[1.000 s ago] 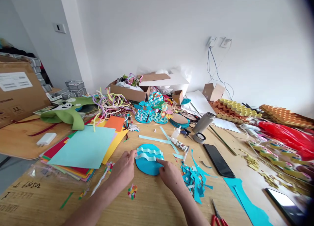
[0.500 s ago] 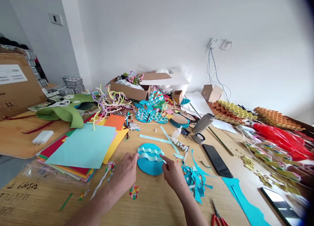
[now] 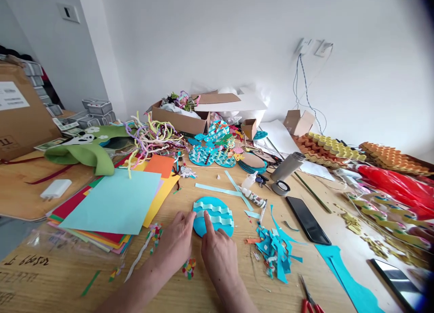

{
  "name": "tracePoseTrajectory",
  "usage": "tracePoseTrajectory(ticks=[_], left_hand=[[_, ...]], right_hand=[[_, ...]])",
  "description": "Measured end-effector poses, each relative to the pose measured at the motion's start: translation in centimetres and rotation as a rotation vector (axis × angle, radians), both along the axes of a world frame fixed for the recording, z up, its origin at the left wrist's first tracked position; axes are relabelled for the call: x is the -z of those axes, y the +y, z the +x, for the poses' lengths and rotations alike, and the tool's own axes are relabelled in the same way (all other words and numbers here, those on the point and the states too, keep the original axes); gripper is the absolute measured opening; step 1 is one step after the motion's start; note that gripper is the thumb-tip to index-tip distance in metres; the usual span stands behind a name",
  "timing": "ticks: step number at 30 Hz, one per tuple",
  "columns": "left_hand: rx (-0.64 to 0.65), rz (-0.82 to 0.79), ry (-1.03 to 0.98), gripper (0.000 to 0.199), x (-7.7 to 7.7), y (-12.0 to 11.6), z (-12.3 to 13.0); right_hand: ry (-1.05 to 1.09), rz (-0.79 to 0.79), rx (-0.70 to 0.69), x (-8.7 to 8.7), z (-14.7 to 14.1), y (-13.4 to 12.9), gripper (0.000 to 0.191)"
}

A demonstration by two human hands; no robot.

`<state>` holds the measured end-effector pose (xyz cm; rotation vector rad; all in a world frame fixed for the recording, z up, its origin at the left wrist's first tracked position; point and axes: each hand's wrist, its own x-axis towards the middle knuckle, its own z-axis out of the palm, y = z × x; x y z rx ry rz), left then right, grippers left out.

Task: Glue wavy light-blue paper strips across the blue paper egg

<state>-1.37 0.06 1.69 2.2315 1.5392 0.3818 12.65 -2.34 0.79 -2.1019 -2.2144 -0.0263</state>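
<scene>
A round blue disc (image 3: 213, 200) lies on the table in front of me, with two wavy pale-blue paper strips running across it. At its left rim is my left hand (image 3: 178, 238), fingers curled, thumb and forefinger closed on the edge. My right hand (image 3: 219, 252) lies over the lower part of the disc. Its forefinger is stretched out, with the tip on the left part of the lower wavy strip (image 3: 222, 220); the other fingers are bent and hold nothing visible. Loose flat pale-blue strips (image 3: 217, 189) lie just beyond the disc, beside a glue bottle (image 3: 254, 197).
Coloured paper sheets (image 3: 115, 204) are stacked at left. Blue scraps (image 3: 278, 249), a black phone (image 3: 308, 220) and red-handled scissors (image 3: 309, 297) lie at right. Farther back are a grey flask (image 3: 288, 166), pipe cleaners (image 3: 156, 136), decorated blue pieces (image 3: 212, 154) and an open cardboard box (image 3: 179, 121).
My right hand has moved left from the disc's right edge, its forefinger now on the lower strip's left part. My left hand stays at the left rim. The view has shifted slightly.
</scene>
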Motion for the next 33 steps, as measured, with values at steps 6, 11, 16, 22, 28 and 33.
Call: tracePoseTrajectory(ticks=[6,11,16,22,28,33], left_hand=[[-0.012,-0.010,0.007,0.056,-0.05,0.02,0.09],[-0.003,-0.005,0.000,0.058,-0.05,-0.07,0.15],[0.015,0.000,0.012,0.056,-0.07,-0.06,0.15],[-0.001,-0.004,0.017,0.056,-0.12,-0.08,0.17],[-0.001,-0.016,0.025,0.057,-0.32,-0.18,0.11],[0.004,-0.013,0.031,0.056,-0.25,-0.15,0.15]], right_hand=[[-0.001,-0.027,0.006,0.08,-0.10,0.02,0.056],[-0.002,-0.039,0.014,0.03,-0.13,0.05,0.058],[-0.011,-0.028,-0.009,-0.01,-0.10,-0.01,0.059],[-0.009,-0.051,0.015,-0.08,-0.22,0.02,0.056],[0.002,-0.110,0.043,-0.25,-0.30,0.21,0.056],[0.012,-0.162,0.049,-0.44,-0.36,0.31,0.056]])
